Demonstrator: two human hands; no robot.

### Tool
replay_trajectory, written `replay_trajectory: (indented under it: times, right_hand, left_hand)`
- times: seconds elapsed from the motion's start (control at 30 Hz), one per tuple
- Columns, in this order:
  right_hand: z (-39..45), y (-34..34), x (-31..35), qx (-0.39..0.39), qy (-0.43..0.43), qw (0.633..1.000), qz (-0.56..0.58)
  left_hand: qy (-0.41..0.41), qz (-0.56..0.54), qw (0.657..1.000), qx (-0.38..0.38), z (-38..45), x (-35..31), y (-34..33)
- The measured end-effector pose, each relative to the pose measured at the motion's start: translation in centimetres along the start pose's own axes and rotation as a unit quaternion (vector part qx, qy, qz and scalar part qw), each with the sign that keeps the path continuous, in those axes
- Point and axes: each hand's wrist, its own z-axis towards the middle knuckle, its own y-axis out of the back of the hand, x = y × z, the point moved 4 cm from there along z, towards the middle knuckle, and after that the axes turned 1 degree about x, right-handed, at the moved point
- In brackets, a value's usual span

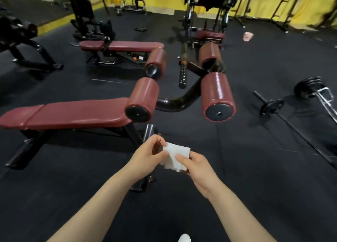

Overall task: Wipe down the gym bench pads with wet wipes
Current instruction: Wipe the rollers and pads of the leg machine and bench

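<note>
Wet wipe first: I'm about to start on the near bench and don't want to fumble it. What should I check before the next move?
1. Wet wipe held by both hands: ok, left hand and right hand pinch it.
2. Wipe fully unfolded: not ok, it looks layered.
3. Wipe damp: cannot tell.
4. Near bench pad free of objects: ok.
5. Wipe touching the pad: not ok, it is held over the floor.

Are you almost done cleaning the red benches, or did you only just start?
I can't tell if any pad has been wiped yet; none looks wet. Right now the left hand and right hand both hold a white wet wipe in the air, touching no pad. Left to do: the near bench's long pad, its roller pads, and the far bench.
</note>
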Motion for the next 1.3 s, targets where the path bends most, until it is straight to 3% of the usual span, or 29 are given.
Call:
replay_trajectory:
  times: [0.17, 0.53, 0.67, 0.77, 0.87, 1.0, 1.3]
  right_hand:
    - [1.4, 9.8, 1.4, -0.101, 0.008, 0.994, -0.043]
    - [7.3, 23.5, 10.9, -0.125, 0.114, 0.985, -0.036]
    - [13.4, 26.7, 13.9, -0.243, 0.140, 0.954, -0.108]
    - [18.7, 26.9, 16.2, -0.283, 0.157, 0.922, -0.211]
    - [23.4, 26.0, 17.4, -0.265, 0.169, 0.906, -0.283]
    - [25.3, 24.5, 16.4, -0.173, 0.202, 0.924, -0.275]
    - [13.5, 22.5, 7.4, -0.140, 0.302, 0.922, -0.196]
  left_hand:
    - [0.004, 0.036, 0.999, -0.002, 5.8, -1.5, -4.2]
    - [-0.069, 0.039, 0.996, -0.049, 15.5, -7.2, -8.5]
    - [-0.093, 0.070, 0.993, -0.037, 18.8, -9.5, -8.6]
    - [-0.127, 0.101, 0.986, -0.028, 21.5, -10.9, -8.5]
    - [-0.158, 0.143, 0.977, -0.010, 24.0, -12.0, -8.5]
    - [-0.158, 0.152, 0.976, 0.011, 27.4, -12.7, -8.1]
    - [-0.160, 0.121, 0.979, 0.042, 31.3, -13.6, -8.4]
